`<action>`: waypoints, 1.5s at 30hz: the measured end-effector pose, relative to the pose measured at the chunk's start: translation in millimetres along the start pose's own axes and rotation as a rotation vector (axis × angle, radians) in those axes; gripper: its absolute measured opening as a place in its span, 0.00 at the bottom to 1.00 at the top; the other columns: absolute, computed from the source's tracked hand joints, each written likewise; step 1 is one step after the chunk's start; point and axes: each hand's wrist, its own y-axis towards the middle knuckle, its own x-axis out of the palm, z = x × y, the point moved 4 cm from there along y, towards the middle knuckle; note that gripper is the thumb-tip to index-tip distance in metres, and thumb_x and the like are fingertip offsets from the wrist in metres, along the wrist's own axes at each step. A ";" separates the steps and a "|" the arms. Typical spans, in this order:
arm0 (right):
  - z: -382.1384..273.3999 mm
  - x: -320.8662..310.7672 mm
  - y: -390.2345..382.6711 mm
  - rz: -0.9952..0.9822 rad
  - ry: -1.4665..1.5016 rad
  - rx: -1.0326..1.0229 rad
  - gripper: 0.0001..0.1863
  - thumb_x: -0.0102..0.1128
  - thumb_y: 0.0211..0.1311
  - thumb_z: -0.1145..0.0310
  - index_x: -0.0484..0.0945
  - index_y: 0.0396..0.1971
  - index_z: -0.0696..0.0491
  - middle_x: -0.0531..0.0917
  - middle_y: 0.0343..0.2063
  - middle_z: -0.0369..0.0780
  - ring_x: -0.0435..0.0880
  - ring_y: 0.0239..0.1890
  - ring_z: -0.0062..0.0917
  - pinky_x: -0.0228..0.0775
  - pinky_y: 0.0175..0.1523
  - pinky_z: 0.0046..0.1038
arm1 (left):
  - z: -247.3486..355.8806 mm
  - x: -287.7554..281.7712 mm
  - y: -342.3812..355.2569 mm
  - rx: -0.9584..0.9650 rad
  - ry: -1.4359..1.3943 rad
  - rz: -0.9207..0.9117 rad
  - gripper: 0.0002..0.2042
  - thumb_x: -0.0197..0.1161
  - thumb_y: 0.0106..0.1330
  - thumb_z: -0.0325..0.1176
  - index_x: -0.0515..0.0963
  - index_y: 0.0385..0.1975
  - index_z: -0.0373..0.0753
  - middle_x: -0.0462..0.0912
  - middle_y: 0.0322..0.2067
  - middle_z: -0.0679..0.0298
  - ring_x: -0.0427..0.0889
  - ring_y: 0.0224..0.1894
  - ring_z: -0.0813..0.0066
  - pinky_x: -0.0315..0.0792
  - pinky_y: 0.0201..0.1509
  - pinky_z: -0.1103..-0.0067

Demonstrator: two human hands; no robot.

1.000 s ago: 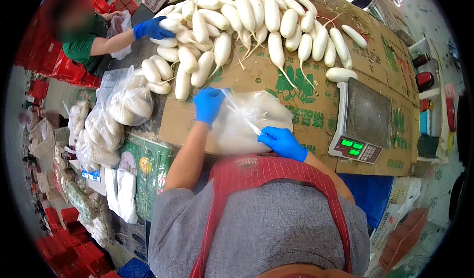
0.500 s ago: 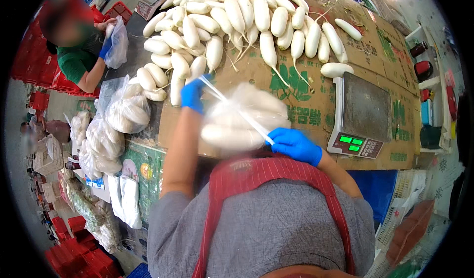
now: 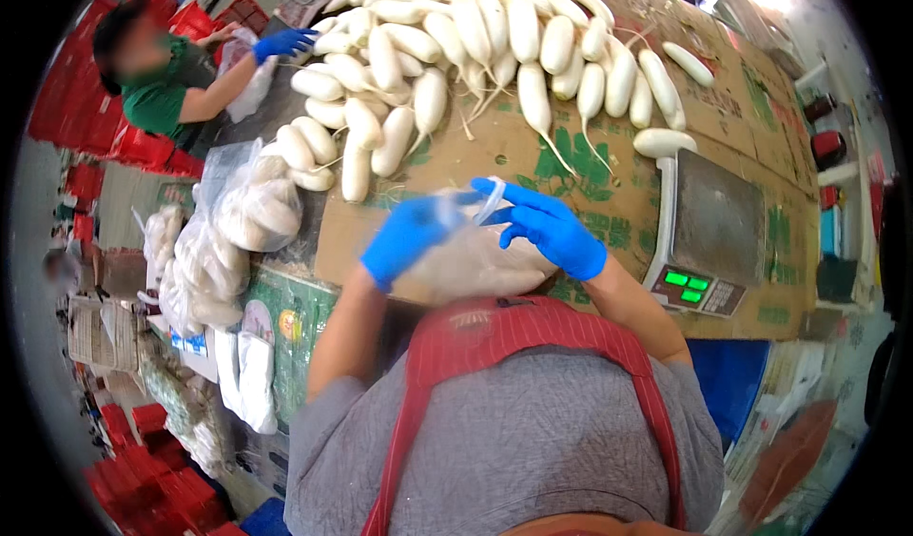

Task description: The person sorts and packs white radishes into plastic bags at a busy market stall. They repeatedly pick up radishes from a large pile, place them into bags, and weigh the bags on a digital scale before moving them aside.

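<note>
Both my hands wear blue gloves. My left hand (image 3: 407,236) and my right hand (image 3: 547,227) hold a clear plastic bag of white radishes (image 3: 466,262) against the near edge of the cardboard-covered table (image 3: 609,203). The bag's twisted neck (image 3: 490,200) runs between my fingers, pinched by my right hand. A heap of long white radishes (image 3: 475,51) lies across the far half of the table. The left hand is blurred.
A digital scale (image 3: 709,236) stands at the right of my hands. Several filled bags of radishes (image 3: 242,217) pile at the table's left end. Another person in a green shirt (image 3: 157,98) with blue gloves handles a bag at far left. Red crates (image 3: 143,484) stand below.
My hands have come together at the bag's neck; before, they were spread apart with the neck stretched between them. The bag has moved nearer to my body.
</note>
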 end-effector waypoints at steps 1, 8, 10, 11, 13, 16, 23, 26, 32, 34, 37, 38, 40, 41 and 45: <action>8.0 -2.6 7.2 -0.008 -0.161 -0.014 0.16 0.53 0.68 0.68 0.76 0.51 0.60 0.80 0.49 0.42 0.78 0.49 0.25 0.72 0.50 0.25 | -0.4 8.2 1.1 0.033 0.118 -0.019 0.15 0.63 0.61 0.34 0.81 0.46 0.34 0.83 0.41 0.66 0.76 0.42 0.82 0.72 0.48 0.80; 54.9 -46.2 -17.4 -0.230 -0.895 -0.059 0.06 0.61 0.58 0.70 0.80 0.31 0.56 0.81 0.38 0.42 0.80 0.37 0.29 0.71 0.42 0.28 | -120.6 -84.9 16.4 -0.197 0.239 0.588 0.09 0.64 0.54 0.33 0.83 0.27 0.33 0.83 0.24 0.61 0.78 0.28 0.77 0.74 0.37 0.78; 62.7 -31.3 -48.4 -0.316 -1.108 -0.231 0.04 0.63 0.57 0.71 0.79 0.29 0.55 0.80 0.42 0.42 0.79 0.38 0.30 0.71 0.43 0.28 | -173.5 -83.0 13.7 -0.305 0.224 0.608 0.09 0.63 0.55 0.36 0.83 0.27 0.37 0.83 0.25 0.57 0.80 0.29 0.69 0.74 0.39 0.73; 60.5 -32.1 -54.6 -0.261 -1.101 -0.281 0.04 0.63 0.57 0.70 0.79 0.29 0.55 0.80 0.42 0.42 0.79 0.39 0.29 0.71 0.43 0.28 | -182.5 -64.2 16.2 -0.287 0.288 0.667 0.09 0.62 0.56 0.38 0.83 0.26 0.39 0.82 0.25 0.54 0.81 0.30 0.65 0.74 0.39 0.69; 54.0 -31.6 -63.6 -0.135 -1.072 -0.368 0.04 0.62 0.57 0.70 0.79 0.29 0.54 0.79 0.44 0.43 0.78 0.40 0.28 0.71 0.44 0.27 | -165.4 -49.5 11.5 -0.137 0.293 0.664 0.12 0.62 0.55 0.37 0.81 0.38 0.46 0.82 0.35 0.56 0.81 0.39 0.62 0.73 0.45 0.67; 49.3 -52.6 -68.7 0.126 -0.718 0.254 0.07 0.58 0.62 0.68 0.78 0.30 0.56 0.82 0.35 0.40 0.78 0.34 0.21 0.69 0.40 0.22 | -75.4 -30.8 -16.8 0.368 0.441 0.512 0.24 0.62 0.58 0.35 0.72 0.57 0.49 0.74 0.54 0.53 0.74 0.55 0.52 0.68 0.59 0.64; 23.8 41.9 -14.4 -0.076 -0.519 0.200 0.06 0.54 0.65 0.73 0.78 0.33 0.59 0.81 0.29 0.37 0.77 0.30 0.17 0.69 0.37 0.20 | -75.2 28.8 -8.6 0.297 0.766 0.143 0.15 0.59 0.61 0.38 0.76 0.48 0.47 0.79 0.43 0.54 0.78 0.43 0.54 0.71 0.46 0.61; 14.2 69.4 -0.2 -0.155 -0.529 0.062 0.07 0.51 0.63 0.76 0.78 0.34 0.60 0.80 0.29 0.38 0.76 0.29 0.19 0.69 0.38 0.22 | -80.1 23.7 -23.2 0.316 0.439 0.346 0.08 0.56 0.62 0.34 0.78 0.39 0.41 0.80 0.37 0.51 0.80 0.39 0.52 0.73 0.42 0.65; -4.3 99.8 32.9 0.099 -0.530 -0.118 0.15 0.50 0.66 0.75 0.76 0.51 0.59 0.81 0.36 0.39 0.77 0.34 0.19 0.70 0.42 0.21 | -70.8 -82.5 -111.1 0.204 -0.071 0.824 0.13 0.49 0.69 0.34 0.83 0.38 0.41 0.82 0.32 0.60 0.77 0.34 0.72 0.72 0.42 0.73; 0.5 76.7 48.0 0.192 -0.496 -0.127 0.16 0.49 0.67 0.72 0.76 0.53 0.58 0.81 0.36 0.38 0.77 0.35 0.18 0.70 0.42 0.21 | -51.4 -147.7 -152.9 0.096 0.036 1.029 0.14 0.48 0.71 0.36 0.82 0.40 0.41 0.76 0.26 0.66 0.73 0.28 0.77 0.71 0.38 0.77; 31.9 54.1 56.5 0.147 -0.607 0.001 0.15 0.49 0.69 0.69 0.77 0.50 0.58 0.81 0.37 0.37 0.77 0.35 0.17 0.69 0.42 0.21 | -24.0 -239.8 -212.7 0.305 -0.029 1.275 0.15 0.49 0.72 0.39 0.82 0.35 0.38 0.82 0.33 0.67 0.74 0.33 0.80 0.72 0.40 0.79; 46.7 49.7 56.1 0.151 -0.580 0.069 0.14 0.50 0.69 0.68 0.78 0.48 0.58 0.82 0.36 0.37 0.77 0.34 0.17 0.69 0.42 0.21 | -17.9 -273.0 -222.6 0.327 -0.187 1.374 0.15 0.50 0.73 0.38 0.81 0.34 0.36 0.83 0.35 0.65 0.74 0.36 0.81 0.71 0.43 0.78; 74.8 42.2 56.1 0.159 -0.554 0.163 0.14 0.50 0.69 0.68 0.79 0.48 0.58 0.82 0.36 0.37 0.77 0.34 0.17 0.69 0.41 0.21 | -14.4 -348.8 -256.3 0.420 0.077 1.588 0.15 0.51 0.73 0.39 0.82 0.34 0.35 0.84 0.35 0.64 0.74 0.38 0.79 0.68 0.51 0.78; 88.7 37.9 54.1 0.171 -0.545 0.218 0.14 0.51 0.68 0.68 0.79 0.47 0.58 0.82 0.35 0.37 0.77 0.34 0.18 0.70 0.41 0.21 | -7.3 -379.8 -267.5 0.464 0.172 1.662 0.17 0.51 0.73 0.39 0.83 0.33 0.35 0.84 0.33 0.63 0.74 0.37 0.78 0.67 0.51 0.78; 123.0 20.3 58.6 0.177 -0.571 0.302 0.13 0.52 0.68 0.68 0.80 0.46 0.57 0.82 0.35 0.37 0.78 0.34 0.17 0.70 0.41 0.21 | -71.6 -526.1 -341.4 0.290 0.561 1.900 0.19 0.51 0.72 0.44 0.86 0.34 0.37 0.85 0.32 0.58 0.77 0.36 0.72 0.68 0.48 0.77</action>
